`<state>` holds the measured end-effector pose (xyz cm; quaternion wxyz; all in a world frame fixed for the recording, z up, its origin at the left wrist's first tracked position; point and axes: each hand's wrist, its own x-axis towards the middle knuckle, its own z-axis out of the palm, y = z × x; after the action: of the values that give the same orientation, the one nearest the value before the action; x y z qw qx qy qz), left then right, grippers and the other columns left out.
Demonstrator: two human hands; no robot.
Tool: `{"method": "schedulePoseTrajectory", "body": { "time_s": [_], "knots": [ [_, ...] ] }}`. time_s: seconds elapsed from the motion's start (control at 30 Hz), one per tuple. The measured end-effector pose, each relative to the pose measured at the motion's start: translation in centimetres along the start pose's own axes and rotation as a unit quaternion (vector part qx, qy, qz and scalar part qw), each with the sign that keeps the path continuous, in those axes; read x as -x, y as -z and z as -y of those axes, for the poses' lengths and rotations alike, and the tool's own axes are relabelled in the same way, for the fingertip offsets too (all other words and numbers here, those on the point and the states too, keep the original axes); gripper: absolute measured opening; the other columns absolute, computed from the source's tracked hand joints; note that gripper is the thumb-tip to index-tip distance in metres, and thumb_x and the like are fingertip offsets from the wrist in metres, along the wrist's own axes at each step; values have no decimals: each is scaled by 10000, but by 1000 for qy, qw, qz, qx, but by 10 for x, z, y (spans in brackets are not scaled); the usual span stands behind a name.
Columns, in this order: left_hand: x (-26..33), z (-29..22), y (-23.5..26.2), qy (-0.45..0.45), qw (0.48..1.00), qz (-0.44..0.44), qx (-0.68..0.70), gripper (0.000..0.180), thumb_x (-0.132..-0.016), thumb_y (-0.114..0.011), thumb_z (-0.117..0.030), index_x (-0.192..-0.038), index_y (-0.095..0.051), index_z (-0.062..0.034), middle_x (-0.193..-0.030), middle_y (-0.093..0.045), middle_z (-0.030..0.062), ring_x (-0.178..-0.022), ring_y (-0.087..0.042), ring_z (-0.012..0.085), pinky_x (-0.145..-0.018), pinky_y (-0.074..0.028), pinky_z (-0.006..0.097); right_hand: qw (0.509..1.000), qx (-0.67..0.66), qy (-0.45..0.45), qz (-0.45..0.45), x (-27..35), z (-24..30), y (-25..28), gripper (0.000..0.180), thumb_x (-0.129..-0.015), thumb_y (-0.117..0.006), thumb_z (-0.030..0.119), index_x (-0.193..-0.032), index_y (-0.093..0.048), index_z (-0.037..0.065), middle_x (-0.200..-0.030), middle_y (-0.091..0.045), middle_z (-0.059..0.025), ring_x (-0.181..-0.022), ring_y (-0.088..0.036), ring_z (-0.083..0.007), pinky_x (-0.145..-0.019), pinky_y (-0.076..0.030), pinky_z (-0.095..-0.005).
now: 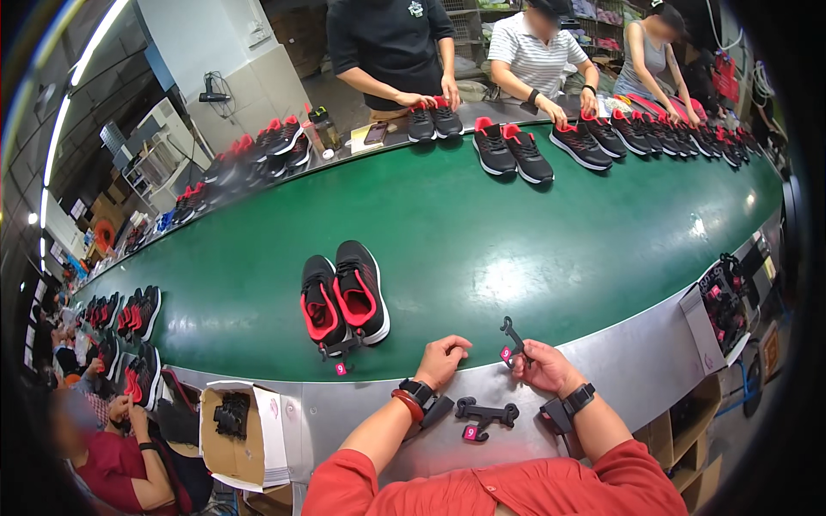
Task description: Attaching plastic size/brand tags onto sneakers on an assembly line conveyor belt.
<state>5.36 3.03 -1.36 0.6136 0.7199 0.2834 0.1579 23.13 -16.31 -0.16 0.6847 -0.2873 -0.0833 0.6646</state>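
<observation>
My right hand grips one end of a black plastic shoe hanger with a pink tag, holding it just over the belt's near edge. Close by on the left, my left hand is closed with fingers curled, and nothing shows in it. A pair of black sneakers with red linings stands on the green belt beyond that hand, toes pointing away. Another black hanger with a pink tag sits at their heels. On the metal ledge between my forearms lies a third shoe hanger, also tagged.
The green conveyor belt curves across. An open carton with black hangers is at lower left; a white box holds more at right. Several people work opposite beside sneaker pairs. A person in dark red sits at left.
</observation>
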Motion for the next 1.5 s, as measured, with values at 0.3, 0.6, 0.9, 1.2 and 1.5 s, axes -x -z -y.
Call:
{"method": "schedulePoseTrajectory", "body": {
  "time_s": [0.3,0.6,0.9,1.2,1.5],
  "knots": [
    [0,1,0,-4,1000,0,-9,217,-887,-493,-52,-976,-691,-32,-779,-661,19,-560,-481,36,-514,-409,215,1000,13,6,-11,2,0,-2,116,-948,-584,149,-1001,-579,46,-843,-614,-103,-780,-562,-206,-741,-472,-342],
    [3,1,6,19,1000,-14,16,205,-866,-503,-24,-949,-690,-28,-802,-653,38,-601,-523,79,-555,-432,228,1000,26,6,-1,-1,0,-4,143,-941,-595,177,-990,-578,44,-811,-608,-87,-751,-543,-196,-735,-459,-342],
    [9,-27,73,-219,912,-287,-194,279,-751,-501,107,-1001,-508,-17,-956,-483,131,-794,-529,265,-740,-467,342,999,39,23,-20,1,-1,-2,206,-941,-577,134,-1130,-569,55,-780,-619,-77,-704,-549,-180,-688,-457,-308],
    [-12,-17,142,-196,908,-95,-357,491,-717,-584,118,-1179,-546,-44,-1280,-548,132,-967,-631,310,-823,-517,335,950,299,-57,-64,-30,11,-94,258,-946,-528,95,-1192,-499,21,-916,-683,-114,-687,-574,-113,-664,-476,-253],
    [1,-14,147,-256,885,-76,-381,327,-710,-680,52,-1018,-606,-31,-969,-630,109,-848,-651,313,-698,-544,358,955,273,13,-115,-99,-62,-143,436,-979,-448,58,-1409,-392,16,-983,-661,-134,-671,-606,-112,-609,-517,-245]
  ]
}}
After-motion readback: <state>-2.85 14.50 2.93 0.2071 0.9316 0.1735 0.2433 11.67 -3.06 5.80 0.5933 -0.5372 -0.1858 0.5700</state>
